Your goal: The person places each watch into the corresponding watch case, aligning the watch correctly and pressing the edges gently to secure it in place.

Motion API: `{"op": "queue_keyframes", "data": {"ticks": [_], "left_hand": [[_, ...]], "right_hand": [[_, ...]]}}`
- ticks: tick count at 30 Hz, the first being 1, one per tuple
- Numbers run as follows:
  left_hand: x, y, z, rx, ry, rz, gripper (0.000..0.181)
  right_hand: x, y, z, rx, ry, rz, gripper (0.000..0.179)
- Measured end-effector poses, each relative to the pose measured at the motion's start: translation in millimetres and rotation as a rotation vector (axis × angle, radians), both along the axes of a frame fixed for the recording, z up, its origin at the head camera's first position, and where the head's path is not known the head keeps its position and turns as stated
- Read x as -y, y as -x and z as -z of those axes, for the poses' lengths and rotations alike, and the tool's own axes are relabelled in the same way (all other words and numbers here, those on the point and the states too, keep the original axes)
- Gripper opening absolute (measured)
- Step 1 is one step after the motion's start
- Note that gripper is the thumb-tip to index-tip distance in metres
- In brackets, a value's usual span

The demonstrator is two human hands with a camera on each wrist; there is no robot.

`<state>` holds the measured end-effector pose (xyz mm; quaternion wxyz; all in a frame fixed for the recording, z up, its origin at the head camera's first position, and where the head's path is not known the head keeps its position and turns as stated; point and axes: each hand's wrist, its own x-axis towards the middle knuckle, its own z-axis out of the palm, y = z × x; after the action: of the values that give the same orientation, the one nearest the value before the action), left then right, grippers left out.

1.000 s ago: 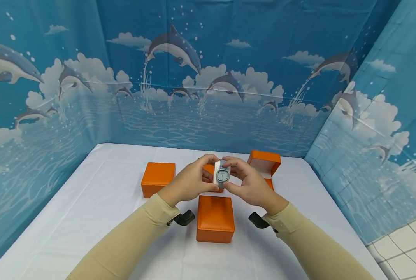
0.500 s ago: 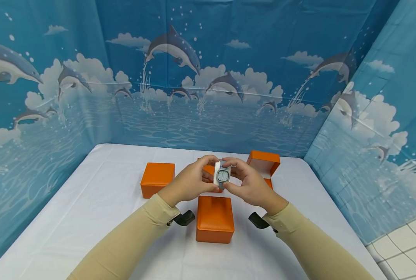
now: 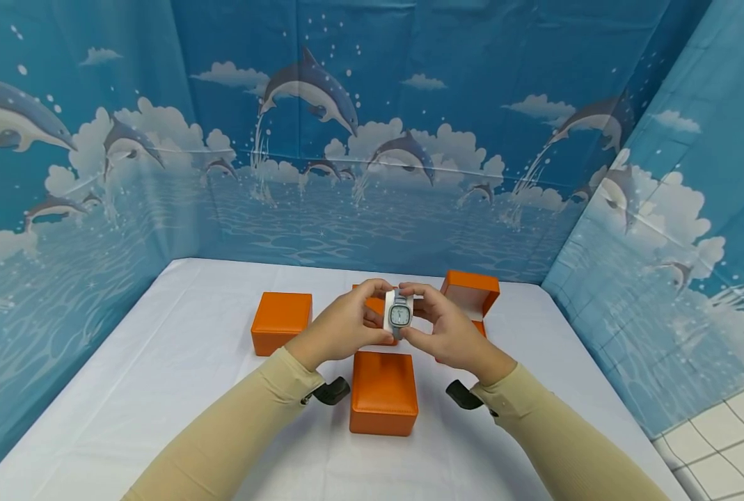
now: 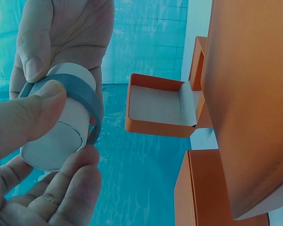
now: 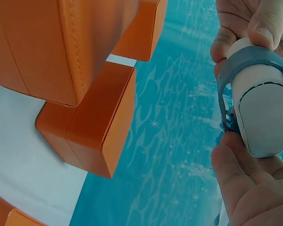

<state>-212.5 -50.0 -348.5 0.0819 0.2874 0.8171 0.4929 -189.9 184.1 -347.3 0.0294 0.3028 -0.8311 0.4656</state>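
Note:
In the head view a wristwatch with a squarish pale dial and grey-blue strap is held up at mid-table. Its strap loops around a white watch cushion. My left hand grips the cushion and watch from the left, thumb below and index finger above. From the other side my right hand pinches the strap, thumb at its lower end and fingertips at its upper end. In the right wrist view the strap crosses the cushion, and part of it passes behind the fingers.
A closed orange box stands just in front of the hands, and another closed box to the left. Behind the hands a third orange box is mostly hidden. An open box with pale lining stands at back right.
Both hands stay almost still around the watch and cushion. Slightly more of the upper strap shows beneath the right fingertips.

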Motion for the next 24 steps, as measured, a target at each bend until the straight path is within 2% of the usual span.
{"op": "queue_keyframes", "data": {"ticks": [9,18,24], "left_hand": [[-1.7,3.4,0.8,0.008,0.006,-0.011,0.077],[-4.4,4.6,-0.1,0.014,0.020,-0.030,0.079],[-9.3,4.5,0.1,0.043,0.016,-0.023,0.080]], "right_hand": [[-4,3.2,-0.4,0.005,-0.047,0.012,0.075],[-13,3.3,-0.2,-0.013,-0.161,0.075,0.086],[-17,0.3,-1.6,0.001,-0.210,0.119,0.087]]}}
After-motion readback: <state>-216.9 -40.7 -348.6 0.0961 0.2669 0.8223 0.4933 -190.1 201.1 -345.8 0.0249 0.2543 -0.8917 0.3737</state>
